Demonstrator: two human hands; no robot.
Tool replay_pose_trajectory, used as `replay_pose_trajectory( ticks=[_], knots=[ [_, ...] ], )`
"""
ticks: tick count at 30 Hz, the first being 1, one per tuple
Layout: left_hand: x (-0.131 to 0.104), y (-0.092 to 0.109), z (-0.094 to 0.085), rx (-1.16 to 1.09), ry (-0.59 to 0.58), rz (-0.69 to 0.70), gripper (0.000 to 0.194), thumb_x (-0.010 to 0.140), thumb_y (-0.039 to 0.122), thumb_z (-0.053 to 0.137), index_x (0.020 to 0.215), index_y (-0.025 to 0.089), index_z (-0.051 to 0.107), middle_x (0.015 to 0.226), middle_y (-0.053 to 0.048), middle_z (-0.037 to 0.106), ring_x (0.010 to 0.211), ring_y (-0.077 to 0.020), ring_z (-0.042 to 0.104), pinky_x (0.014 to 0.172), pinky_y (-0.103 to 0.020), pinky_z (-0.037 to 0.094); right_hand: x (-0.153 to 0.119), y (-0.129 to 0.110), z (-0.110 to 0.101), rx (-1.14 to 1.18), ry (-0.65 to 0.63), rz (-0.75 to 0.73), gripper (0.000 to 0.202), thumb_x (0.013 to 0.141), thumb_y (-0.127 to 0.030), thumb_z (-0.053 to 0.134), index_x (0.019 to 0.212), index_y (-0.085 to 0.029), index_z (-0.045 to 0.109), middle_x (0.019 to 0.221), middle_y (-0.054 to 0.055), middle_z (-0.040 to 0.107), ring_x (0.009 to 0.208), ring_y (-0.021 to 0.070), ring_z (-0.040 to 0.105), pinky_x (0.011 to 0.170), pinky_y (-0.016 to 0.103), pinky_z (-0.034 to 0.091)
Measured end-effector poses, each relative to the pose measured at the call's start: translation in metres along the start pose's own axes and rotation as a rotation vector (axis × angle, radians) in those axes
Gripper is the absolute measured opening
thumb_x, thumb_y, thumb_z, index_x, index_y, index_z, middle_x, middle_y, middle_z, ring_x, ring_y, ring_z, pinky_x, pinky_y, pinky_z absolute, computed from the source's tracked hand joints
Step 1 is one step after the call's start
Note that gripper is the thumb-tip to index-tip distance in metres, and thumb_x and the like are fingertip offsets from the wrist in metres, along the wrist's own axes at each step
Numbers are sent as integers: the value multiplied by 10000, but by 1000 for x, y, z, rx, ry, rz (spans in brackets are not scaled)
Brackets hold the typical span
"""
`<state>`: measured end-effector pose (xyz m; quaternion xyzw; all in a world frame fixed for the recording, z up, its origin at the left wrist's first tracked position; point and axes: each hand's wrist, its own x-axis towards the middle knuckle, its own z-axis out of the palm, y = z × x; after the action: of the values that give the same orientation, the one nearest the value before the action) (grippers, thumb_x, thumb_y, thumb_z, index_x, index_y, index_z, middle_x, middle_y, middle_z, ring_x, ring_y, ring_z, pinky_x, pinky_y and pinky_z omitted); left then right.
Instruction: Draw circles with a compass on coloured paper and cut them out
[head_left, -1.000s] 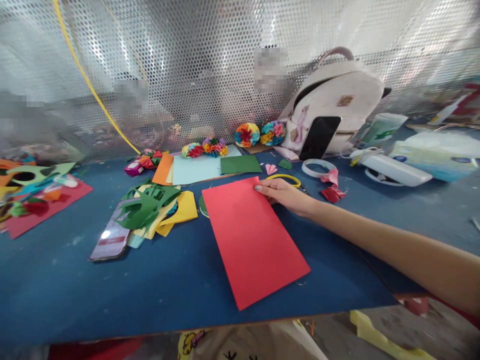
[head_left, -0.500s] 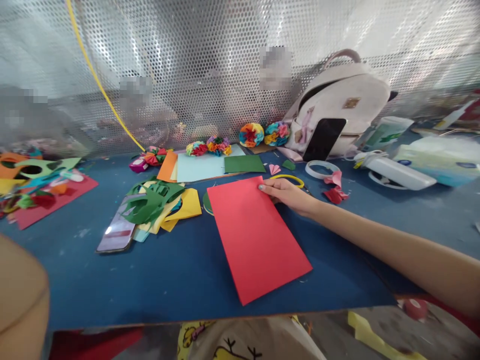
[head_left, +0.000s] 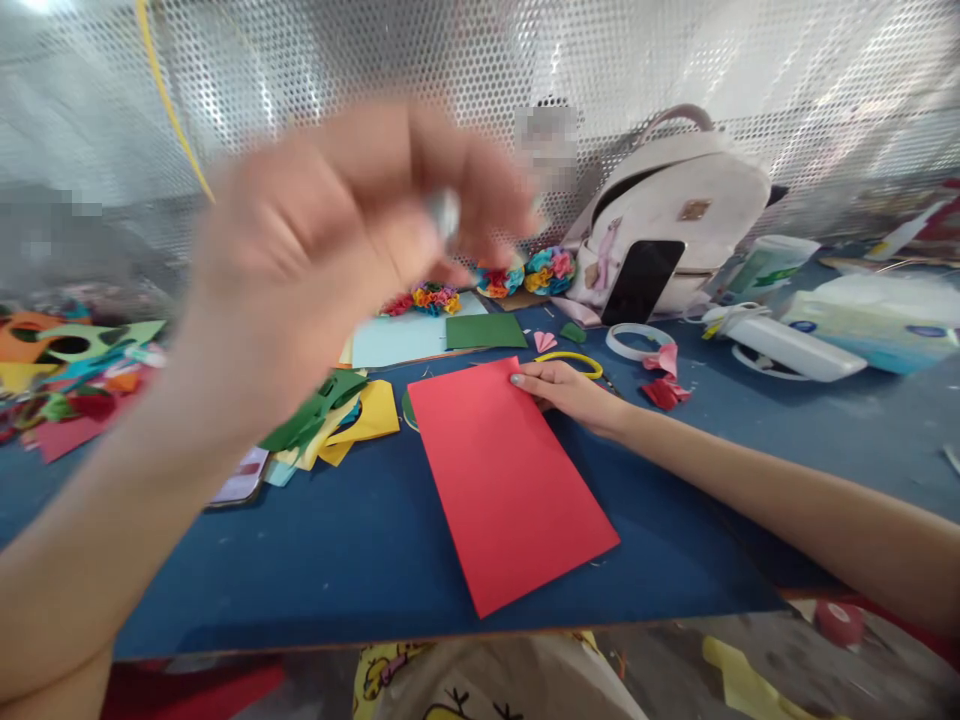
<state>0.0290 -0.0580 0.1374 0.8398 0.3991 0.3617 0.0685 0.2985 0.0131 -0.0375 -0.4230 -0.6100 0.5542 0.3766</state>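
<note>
My right hand pinches the upper right corner of a red sheet of paper, thumb on top and fingers beneath. The sheet slants over the blue table, its near corner close to the front edge. High in front of the camera, my left hand is smeared by motion. Its fingers curl loosely, and nothing can be made out in them. Just behind my right hand lie yellow-handled scissors, partly hidden. A green paper piece and a light blue sheet lie beyond the red sheet.
Paper scraps partly cover a phone at left; more cut paper lies farther left. Paper pompoms, a backpack with a black phone, a tape roll and a tissue pack stand behind and right.
My left arm has risen from the lower left edge, bringing the hand up across the view over the table's left half. My right hand keeps its hold on the red paper.
</note>
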Motion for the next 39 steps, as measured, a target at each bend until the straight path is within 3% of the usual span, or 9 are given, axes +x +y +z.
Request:
replay_pose_trajectory(
  ticks=[2, 4, 7, 10, 14, 17, 25, 32, 39],
  knots=[
    [-2, -24, 12, -1, -26, 138, 324, 1037, 196, 485, 1304, 236, 665, 1357, -4, 689, 1328, -251, 624, 1155, -452, 488, 0, -2, 1, 2, -12, 1, 512, 790, -698, 791, 830, -197, 697, 787, 13, 740, 664, 158, 681, 597, 260, 538],
    [-9, -58, 29, 55, -76, 144, 386, 996, 215, 528, 1374, 184, 600, 1523, -108, 594, 1469, -288, 504, 1256, -513, 371, 0, -3, 2, 2, -21, 0, 521, 794, -707, 782, 812, -196, 681, 774, 13, 728, 659, 159, 675, 586, 260, 532],
    [-18, -105, 51, -114, -245, -148, 471, 986, 386, 546, 1419, 202, 529, 1538, -159, 584, 1413, -320, 575, 1177, -549, 468, 1, -3, 2, -3, -20, -7, 540, 791, -718, 777, 762, -196, 644, 735, 1, 700, 629, 149, 650, 558, 248, 509],
    [-17, -124, 65, -218, -399, -231, 486, 1008, 433, 451, 1405, 163, 529, 1479, -184, 636, 1330, -288, 651, 1102, -457, 530, 2, -1, 1, -18, -8, -17, 540, 787, -721, 777, 768, -197, 648, 724, -5, 692, 615, 143, 636, 546, 239, 491],
    [3, -108, 82, -141, -544, -154, 337, 990, 410, 507, 1120, 193, 728, 1141, -91, 804, 1029, -261, 752, 884, -366, 562, 4, -1, 1, -45, -14, -30, 519, 764, -705, 800, 809, -199, 694, 737, 1, 711, 637, 160, 655, 571, 255, 510],
    [23, -86, 100, -47, -649, -73, 239, 946, 333, 582, 870, 188, 756, 856, -55, 790, 757, -230, 702, 681, -321, 475, 5, -1, 2, -66, -40, -44, 547, 730, -730, 805, 723, -197, 680, 663, -10, 672, 585, 151, 614, 547, 259, 491],
    [60, -63, 144, 28, -645, 16, 156, 876, 221, 708, 726, 179, 706, 698, -25, 698, 649, -178, 600, 611, -293, 347, 3, 9, 5, -111, -87, -64, 582, 741, -764, 761, 651, -207, 616, 559, -42, 527, 505, 114, 463, 515, 265, 402],
    [55, -63, 135, -15, -581, 34, 237, 864, 192, 711, 639, 188, 636, 601, 20, 607, 594, -151, 519, 598, -303, 320, 3, 7, 7, -154, -117, -66, 557, 772, -699, 770, 604, -199, 592, 559, -39, 489, 525, 106, 391, 495, 258, 297],
    [53, -90, 73, -67, -305, -74, 253, 880, 269, 665, 648, 189, 605, 634, 15, 625, 641, -152, 573, 635, -290, 388, -13, -14, 3, -221, -241, -12, 535, 807, -651, 748, 580, -183, 628, 552, -28, 552, 511, 102, 451, 502, 254, 357]
  ],
)
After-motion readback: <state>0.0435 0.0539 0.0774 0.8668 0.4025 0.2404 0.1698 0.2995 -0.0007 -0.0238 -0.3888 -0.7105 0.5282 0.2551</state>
